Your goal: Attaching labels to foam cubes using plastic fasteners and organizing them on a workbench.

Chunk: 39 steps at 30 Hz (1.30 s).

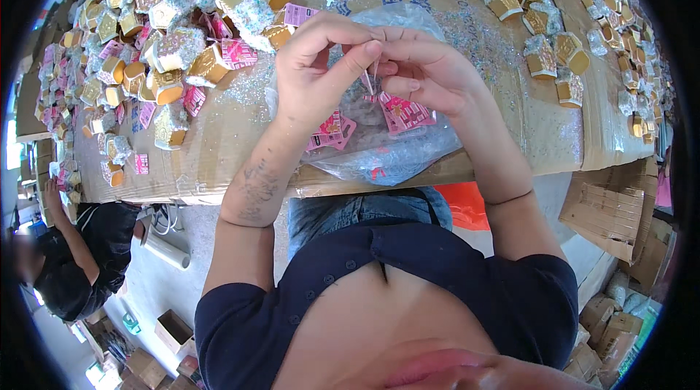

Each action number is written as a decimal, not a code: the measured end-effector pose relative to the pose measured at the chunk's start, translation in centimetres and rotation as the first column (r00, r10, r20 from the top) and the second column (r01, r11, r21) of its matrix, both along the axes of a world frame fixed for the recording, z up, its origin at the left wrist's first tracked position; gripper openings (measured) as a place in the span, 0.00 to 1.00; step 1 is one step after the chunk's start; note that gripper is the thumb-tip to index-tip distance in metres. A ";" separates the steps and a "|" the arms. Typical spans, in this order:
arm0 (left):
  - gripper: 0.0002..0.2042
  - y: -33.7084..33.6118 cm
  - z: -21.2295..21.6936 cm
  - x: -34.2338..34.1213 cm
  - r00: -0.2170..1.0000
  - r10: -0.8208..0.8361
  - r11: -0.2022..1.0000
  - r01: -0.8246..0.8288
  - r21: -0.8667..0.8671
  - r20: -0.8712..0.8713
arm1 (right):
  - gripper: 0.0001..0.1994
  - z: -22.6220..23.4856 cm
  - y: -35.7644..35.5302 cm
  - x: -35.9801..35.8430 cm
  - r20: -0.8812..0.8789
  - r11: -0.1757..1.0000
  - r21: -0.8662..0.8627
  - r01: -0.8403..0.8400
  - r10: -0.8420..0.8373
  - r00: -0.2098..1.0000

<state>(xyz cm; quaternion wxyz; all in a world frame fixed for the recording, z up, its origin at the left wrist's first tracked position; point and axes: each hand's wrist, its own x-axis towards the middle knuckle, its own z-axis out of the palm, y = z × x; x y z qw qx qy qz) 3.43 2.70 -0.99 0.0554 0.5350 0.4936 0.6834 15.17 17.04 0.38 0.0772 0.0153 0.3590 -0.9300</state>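
Observation:
My left hand and my right hand meet over the table, fingertips pinched together. Between them is a thin pale string loop, partly hidden by the fingers. Just below my right hand, a pink printed hang tag shows; whether it hangs from the loop or lies on the bag, I cannot tell. Under both hands spreads a crumpled clear plastic bag. More pink tags lie on it by my left wrist.
Gold, glitter-topped house-shaped ornaments crowd the left, many with pink tags. Others lie at the right, no tags visible. Glitter dusts the cardboard-covered table. A person in black is at the far left. An opened carton stands beside the right edge.

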 end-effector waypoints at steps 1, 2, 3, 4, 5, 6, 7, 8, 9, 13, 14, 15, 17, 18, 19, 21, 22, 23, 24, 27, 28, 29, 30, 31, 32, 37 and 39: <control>0.05 0.0 0.0 0.0 0.995 -0.052 0.999 0.051 0.011 0.087 | 0.06 -0.1 -0.1 0.0 0.007 1.000 0.026 0.004 -0.004 1.000; 0.05 -0.1 0.0 0.1 0.980 -0.104 0.995 0.101 0.026 0.172 | 0.06 -0.2 -0.3 0.1 0.008 1.000 0.026 0.004 -0.004 1.000; 0.05 -0.1 0.0 0.1 0.979 -0.104 0.995 0.101 0.027 0.172 | 0.06 -0.2 -0.4 0.1 0.025 0.996 0.077 0.048 -0.050 0.998; 0.05 -0.1 0.0 0.1 0.967 -0.131 0.991 0.127 0.031 0.221 | 0.07 -0.1 -0.4 0.1 0.027 0.989 0.121 0.081 -0.085 0.996; 0.05 -0.2 0.0 0.1 0.950 -0.159 0.987 0.155 0.037 0.268 | 0.07 0.1 -0.1 0.2 0.038 0.987 0.129 0.098 -0.103 0.994; 0.05 -0.2 0.0 0.1 0.949 -0.168 0.986 0.163 0.039 0.268 | 0.08 0.6 0.6 0.5 -0.038 0.931 0.317 0.183 -0.180 0.983; 0.04 -0.2 0.0 0.1 0.925 -0.178 0.984 0.165 0.066 0.337 | 0.08 1.2 1.6 1.0 -0.136 0.831 0.486 0.270 -0.233 0.963; 0.04 -0.2 0.0 0.0 0.893 -0.197 0.980 0.173 0.095 0.404 | 0.12 1.8 2.8 1.4 -0.303 0.525 0.671 0.524 -0.452 0.839; 0.04 -0.1 -0.1 0.0 0.885 -0.224 0.975 0.197 0.107 0.408 | 0.15 2.3 4.4 1.9 -0.504 0.142 0.742 0.655 -0.526 0.685; 0.02 0.0 0.1 -0.4 0.824 -0.237 0.972 0.197 0.132 0.515 | 0.36 3.6 13.1 7.7 -0.812 -0.839 0.447 -0.310 -0.526 0.254; 0.02 0.0 0.1 -0.4 0.811 -0.232 0.973 0.191 0.131 0.536 | 0.36 2.7 14.7 8.7 -0.815 -0.841 0.439 -0.316 -0.521 0.253; 0.02 0.0 0.2 -0.3 0.805 -0.230 0.973 0.185 0.137 0.546 | 0.36 1.8 16.1 9.6 -0.773 -0.785 0.483 -0.388 -0.590 0.232; 0.02 0.2 0.2 -0.2 0.841 -0.205 0.978 0.160 0.132 0.500 | 0.37 0.0 18.0 10.7 -0.675 -0.649 0.557 -0.518 -0.717 0.172; 0.02 0.2 0.3 -0.1 0.872 -0.175 0.984 0.141 0.107 0.458 | 0.37 -0.5 18.6 11.2 -0.617 -0.567 0.587 -0.577 -0.775 0.134; 0.02 0.2 0.3 0.0 0.877 -0.182 0.982 0.140 0.125 0.445 | 0.37 -0.9 18.9 11.2 -0.555 -0.479 0.610 -0.631 -0.827 0.090; 0.02 -0.1 0.3 0.1 0.765 -0.260 0.965 0.224 0.135 0.589 | 0.33 -0.6 18.8 10.8 -0.695 -0.699 0.648 -0.303 -0.705 0.139; 0.02 -0.3 0.4 0.1 0.769 -0.251 0.968 0.213 0.135 0.589 | 0.29 -0.3 18.4 10.2 -0.820 -0.819 0.571 0.059 -0.566 0.079; 0.03 -0.4 0.5 0.1 0.774 -0.243 0.967 0.241 0.083 0.585 | 0.29 0.2 17.9 9.5 -0.817 -0.816 0.573 0.077 -0.563 0.126; 0.04 -0.5 0.5 0.2 0.776 -0.231 0.965 0.261 0.035 0.586 | 0.25 0.5 17.0 8.6 -0.689 -0.526 0.651 0.547 -0.712 0.136; 0.04 -0.5 0.6 0.4 0.751 -0.243 0.944 0.329 -0.029 0.614 | 0.18 0.6 13.5 5.4 -0.326 0.249 0.341 0.907 -0.873 0.362; 0.04 -0.3 0.6 0.5 0.735 -0.299 0.928 0.373 0.007 0.608 | 0.16 0.4 12.1 4.4 -0.126 0.498 0.082 0.863 -0.854 0.505; 0.04 -0.2 0.5 0.7 0.743 -0.290 0.935 0.354 0.014 0.604 | 0.16 0.1 10.8 3.4 -0.122 0.507 0.083 0.858 -0.849 0.514; 0.03 -0.2 0.5 0.8 0.745 -0.303 0.925 0.379 -0.004 0.595 | 0.17 -0.2 9.4 2.5 -0.090 0.560 0.114 0.821 -0.817 0.570; 0.03 -0.2 0.5 0.9 0.737 -0.315 0.912 0.409 -0.024 0.599 | 0.18 -0.5 8.2 1.8 -0.054 0.610 0.143 0.780 -0.782 0.621; 0.03 -0.3 0.6 1.1 0.734 -0.310 0.909 0.416 -0.039 0.605 | 0.18 -0.6 7.2 1.3 -0.050 0.616 0.145 0.774 -0.777 0.627; 0.03 -0.6 0.9 1.1 0.759 -0.325 0.896 0.437 -0.072 0.564 | 0.19 -0.7 4.2 0.3 -0.019 0.859 -0.003 0.512 -0.512 0.859; 0.03 -0.7 1.1 1.0 0.770 -0.339 0.887 0.453 -0.089 0.540 | 0.19 -0.8 3.7 0.0 -0.082 0.892 0.038 0.450 -0.446 0.891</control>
